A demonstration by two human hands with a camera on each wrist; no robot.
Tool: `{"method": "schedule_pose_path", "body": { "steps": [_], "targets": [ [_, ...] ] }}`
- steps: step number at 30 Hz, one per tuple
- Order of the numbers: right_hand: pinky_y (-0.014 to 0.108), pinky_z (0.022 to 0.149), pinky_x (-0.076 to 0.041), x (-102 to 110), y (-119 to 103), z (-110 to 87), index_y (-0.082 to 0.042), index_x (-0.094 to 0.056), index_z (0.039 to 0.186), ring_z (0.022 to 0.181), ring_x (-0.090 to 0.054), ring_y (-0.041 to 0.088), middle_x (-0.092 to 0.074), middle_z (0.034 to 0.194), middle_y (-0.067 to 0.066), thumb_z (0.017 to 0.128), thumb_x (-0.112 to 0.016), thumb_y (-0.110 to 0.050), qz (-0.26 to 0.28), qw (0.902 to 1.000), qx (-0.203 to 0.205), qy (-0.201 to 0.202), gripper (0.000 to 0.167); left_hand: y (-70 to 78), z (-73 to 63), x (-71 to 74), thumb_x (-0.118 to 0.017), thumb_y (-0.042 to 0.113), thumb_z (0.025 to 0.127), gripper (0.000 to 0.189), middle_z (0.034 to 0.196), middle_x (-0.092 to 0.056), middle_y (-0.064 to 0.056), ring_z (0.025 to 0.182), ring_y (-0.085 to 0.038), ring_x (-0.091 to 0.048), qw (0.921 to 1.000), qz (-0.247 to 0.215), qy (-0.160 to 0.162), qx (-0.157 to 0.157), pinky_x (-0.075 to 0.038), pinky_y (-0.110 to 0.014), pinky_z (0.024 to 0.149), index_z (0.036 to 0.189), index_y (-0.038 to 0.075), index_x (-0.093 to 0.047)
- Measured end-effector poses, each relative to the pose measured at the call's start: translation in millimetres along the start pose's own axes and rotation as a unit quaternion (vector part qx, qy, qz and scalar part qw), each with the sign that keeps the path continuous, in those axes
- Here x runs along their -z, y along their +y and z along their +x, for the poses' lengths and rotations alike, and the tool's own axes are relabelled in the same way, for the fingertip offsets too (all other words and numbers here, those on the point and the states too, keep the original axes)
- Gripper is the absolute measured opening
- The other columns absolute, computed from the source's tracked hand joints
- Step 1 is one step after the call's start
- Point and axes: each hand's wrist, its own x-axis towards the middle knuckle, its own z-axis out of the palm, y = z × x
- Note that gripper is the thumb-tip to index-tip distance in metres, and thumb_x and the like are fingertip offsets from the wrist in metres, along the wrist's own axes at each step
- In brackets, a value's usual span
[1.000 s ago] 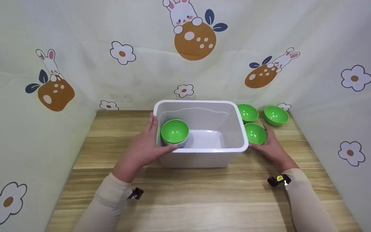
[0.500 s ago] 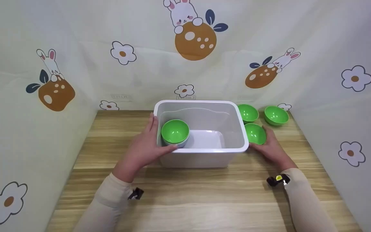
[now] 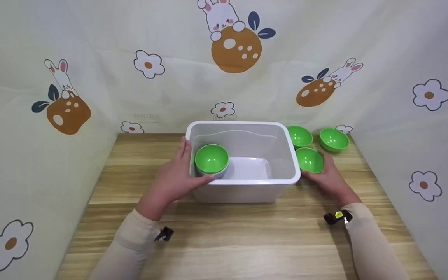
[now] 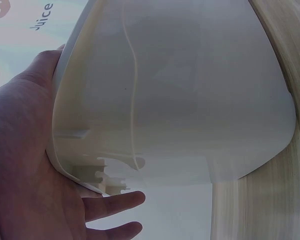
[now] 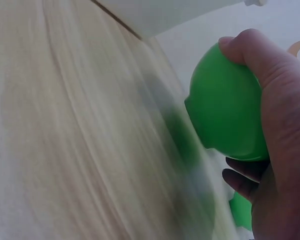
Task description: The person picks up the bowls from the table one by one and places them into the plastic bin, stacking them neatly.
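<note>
A white plastic bin stands upright on the wooden table. My left hand holds its front left corner, thumb over the front rim, other fingers along the left side; two of them stretch out straight in the left wrist view. Within the bin, at the left, a green bowl sits stacked on a pale bluish one. Just right of the bin, my right hand grips a green bowl between thumb and fingers. The right wrist view shows its underside tilted toward the camera, above the table.
Two more green bowls, a nearer-the-bin one and a far right one, lie at the back right of the table. Curtain walls printed with rabbits and flowers enclose the back and both sides.
The bowl in my right hand has shifted very slightly up and to the right, the hand moving along with it. My left hand and the bin keep their place.
</note>
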Motion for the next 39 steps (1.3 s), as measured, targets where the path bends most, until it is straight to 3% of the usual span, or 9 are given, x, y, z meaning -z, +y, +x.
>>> {"method": "schedule_pose_path", "body": {
  "steps": [5,9,21,32,39],
  "targets": [
    [0.066,0.129,-0.026,4,-7,-0.3,0.005,-0.022,0.170,0.152,-0.039,0.051,-0.033,0.167,0.033,0.090,-0.095,-0.032,-0.003,0.9999,0.010,0.006,0.114,-0.2,-0.6,0.3,-0.072,0.091,0.081,0.145,0.185,0.001,-0.016,0.150,-0.057,-0.046,1.0000,-0.004,0.003,0.000,-0.049,-0.070,0.112,0.177,0.004,-0.008],
    [0.067,0.128,-0.026,9,-13,-0.8,0.009,-0.023,0.168,0.152,-0.038,0.051,-0.033,0.166,0.035,0.091,-0.094,-0.033,-0.024,0.9995,0.020,0.005,0.113,0.1,-0.6,0.7,-0.076,0.084,0.084,0.141,0.185,0.001,-0.016,0.147,-0.058,-0.049,1.0000,-0.004,0.003,0.002,-0.050,-0.070,0.112,0.177,0.004,-0.008],
    [0.072,0.124,-0.029,33,-41,-1.5,0.008,-0.019,0.170,0.152,-0.037,0.054,-0.032,0.166,0.036,0.092,-0.092,-0.034,-0.049,0.9977,0.041,0.020,0.115,2.0,0.5,1.1,-0.066,0.098,0.079,0.149,0.185,0.001,-0.016,0.146,-0.058,-0.050,1.0000,0.007,-0.001,0.004,-0.051,-0.069,0.110,0.177,0.004,-0.006],
    [0.070,0.118,-0.037,42,-67,-4.2,0.009,-0.024,0.168,0.143,-0.044,0.051,-0.039,0.161,0.034,0.093,-0.092,-0.030,-0.047,0.9966,0.062,0.028,0.109,1.7,0.3,1.0,-0.067,0.098,0.078,0.150,0.185,0.005,-0.014,0.147,-0.057,-0.049,1.0000,0.001,-0.004,0.004,-0.051,-0.068,0.111,0.177,0.004,-0.005],
    [0.070,0.118,-0.037,44,-83,-5.0,0.009,-0.024,0.169,0.143,-0.043,0.050,-0.039,0.161,0.033,0.092,-0.092,-0.025,-0.036,0.9965,0.071,0.026,0.108,0.9,-0.5,0.6,-0.073,0.087,0.084,0.142,0.185,0.002,-0.016,0.144,-0.058,-0.052,1.0000,0.002,-0.003,0.000,-0.055,-0.068,0.105,0.177,0.003,-0.007]
  ]
}}
